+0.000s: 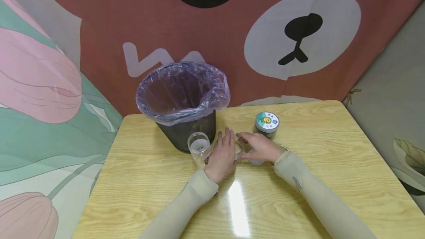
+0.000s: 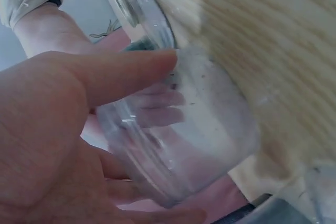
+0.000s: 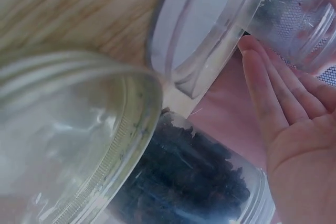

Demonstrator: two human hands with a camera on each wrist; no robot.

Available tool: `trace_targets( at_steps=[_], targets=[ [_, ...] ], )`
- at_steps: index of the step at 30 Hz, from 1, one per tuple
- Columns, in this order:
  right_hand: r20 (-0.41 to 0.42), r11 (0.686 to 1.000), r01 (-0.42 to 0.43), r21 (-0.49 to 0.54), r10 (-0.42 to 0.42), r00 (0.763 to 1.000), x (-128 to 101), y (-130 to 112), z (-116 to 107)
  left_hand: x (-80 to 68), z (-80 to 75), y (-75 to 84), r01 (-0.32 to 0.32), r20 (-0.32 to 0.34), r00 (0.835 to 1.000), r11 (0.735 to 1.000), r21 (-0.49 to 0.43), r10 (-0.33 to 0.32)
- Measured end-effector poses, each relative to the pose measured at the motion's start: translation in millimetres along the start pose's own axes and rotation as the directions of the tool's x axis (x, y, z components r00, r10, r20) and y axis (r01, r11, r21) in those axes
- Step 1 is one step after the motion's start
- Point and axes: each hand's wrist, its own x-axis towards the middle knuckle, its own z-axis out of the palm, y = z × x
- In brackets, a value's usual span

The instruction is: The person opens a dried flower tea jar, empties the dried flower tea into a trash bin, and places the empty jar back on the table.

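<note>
Between my hands on the table stands a clear jar [image 2: 210, 114] with a threaded neck and a few specks inside. My left hand [image 1: 221, 160] holds its left side, with the thumb across the near wall and the fingers on the far side. On the other side, my right hand [image 1: 260, 147] spans the jar between thumb and long fingers. A second clear jar [image 1: 199, 146] with brown bits is left of my left hand. Behind my right hand is a jar of dark, crumbly pieces [image 3: 184, 177] with a printed lid [image 1: 267, 121].
A dark bin [image 1: 186, 130] lined with a purple plastic bag [image 1: 219, 95] stands behind the jars. By my right wrist lie a gold-rimmed clear lid [image 3: 79, 140] and a pale round lid [image 3: 191, 24]. A printed cloth [image 1: 225, 28] hangs along the table's back edge.
</note>
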Motion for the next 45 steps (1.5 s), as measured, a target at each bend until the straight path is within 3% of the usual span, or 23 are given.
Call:
trace_targets(
  at_steps=[4, 7, 11, 13, 17, 19, 22, 26, 33, 35, 38, 41, 45],
  targets=[
    [-0.007, 1.000, 0.007, -0.010, -0.007, 1.000, -4.9, -3.9, -6.0, -2.8, -8.6, 2.2, -0.025, -0.025, 0.999, 1.000, -0.013, 0.025],
    [-0.047, 0.998, 0.056, -0.041, -0.058, 0.997, -9.8, -7.2, -15.8, -3.9, -20.6, 2.8, -0.076, -0.042, 0.996, 0.996, -0.049, 0.074],
    [-0.150, 0.984, 0.118, -0.137, -0.139, 0.979, -14.0, -5.8, -35.8, 0.0, -37.0, 0.9, -0.139, -0.120, 0.985, 0.985, -0.105, 0.127],
    [-0.221, 0.974, 0.104, -0.202, -0.149, 0.964, -14.7, 0.8, -46.5, 4.5, -41.0, -0.8, -0.153, -0.151, 0.980, 0.978, -0.140, 0.132],
    [-0.320, 0.955, -0.050, -0.292, -0.048, 0.946, -16.7, 21.2, -62.8, 15.6, -40.4, -1.9, -0.157, -0.145, 0.981, 0.965, -0.209, 0.128],
    [-0.305, 0.948, -0.142, -0.284, 0.051, 0.951, -18.5, 30.5, -67.3, 21.1, -37.6, -0.5, -0.156, -0.125, 0.984, 0.960, -0.234, 0.129],
    [-0.221, 0.947, -0.234, -0.221, 0.185, 0.958, -20.5, 41.4, -68.2, 27.5, -33.3, 3.8, -0.152, -0.085, 0.987, 0.952, -0.266, 0.134],
    [-0.154, 0.955, -0.266, -0.133, 0.246, 0.957, -21.3, 49.8, -63.8, 30.5, -27.9, 8.5, -0.128, -0.044, 0.992, 0.934, -0.333, 0.121],
    [-0.208, 0.961, -0.255, -0.108, 0.229, 0.951, -21.1, 48.1, -66.8, 31.1, -24.9, 8.6, -0.088, -0.030, 0.996, 0.915, -0.393, 0.083],
    [-0.228, 0.964, -0.245, -0.107, 0.217, 0.949, -21.5, 39.1, -74.0, 31.7, -25.6, 8.0, -0.081, -0.044, 0.997, 0.896, -0.436, 0.068],
    [-0.273, 0.972, -0.202, -0.122, 0.163, 0.948, -21.5, 19.3, -87.5, 32.7, -29.1, 6.6, -0.074, -0.087, 0.996, 0.843, -0.532, 0.032],
    [-0.308, 0.983, -0.122, -0.140, 0.074, 0.948, -21.4, -2.0, -97.2, 31.7, -33.6, 4.8, -0.077, -0.127, 0.992, 0.788, -0.611, -0.002],
    [-0.296, 0.990, 0.003, -0.142, -0.045, 0.954, -22.6, -31.1, -102.9, 26.2, -36.3, 4.2, -0.052, -0.114, 0.993, 0.709, -0.703, -0.040]
  ],
)
